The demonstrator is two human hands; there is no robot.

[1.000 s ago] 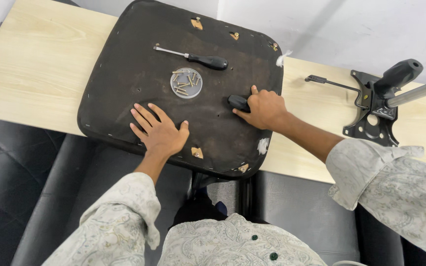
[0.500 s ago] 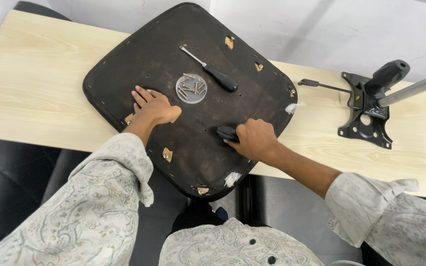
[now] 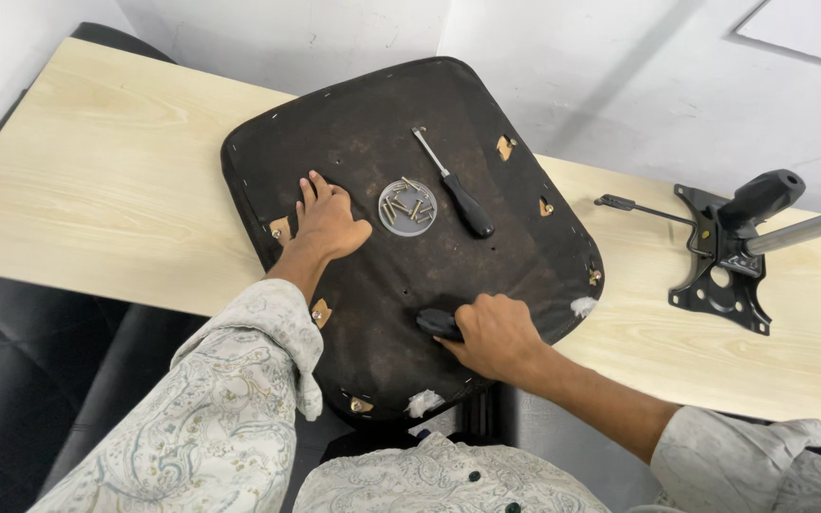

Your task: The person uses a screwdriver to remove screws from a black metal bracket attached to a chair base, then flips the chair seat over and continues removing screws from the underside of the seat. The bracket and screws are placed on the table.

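Note:
A dark brown chair seat base (image 3: 486, 104) lies upside down on a light wooden table (image 3: 97, 190). My left hand (image 3: 328, 220) rests flat on its left part, fingers spread, holding nothing. My right hand (image 3: 492, 334) is closed around a small black tool (image 3: 434, 323) pressed against the seat's near side. A round clear dish of screws (image 3: 408, 205) sits on the seat between my hands. A black-handled screwdriver (image 3: 456, 189) lies just right of the dish.
A black metal chair mechanism plate (image 3: 719, 271) with a lever, knob and silver rod lies on the table at the right. Black upholstered seating (image 3: 30, 361) stands below the table's near edge. A white wall runs behind.
The seat base has turned clockwise on the table under both hands. My left hand has shifted toward the seat's left edge and my right hand has come nearer with the black tool.

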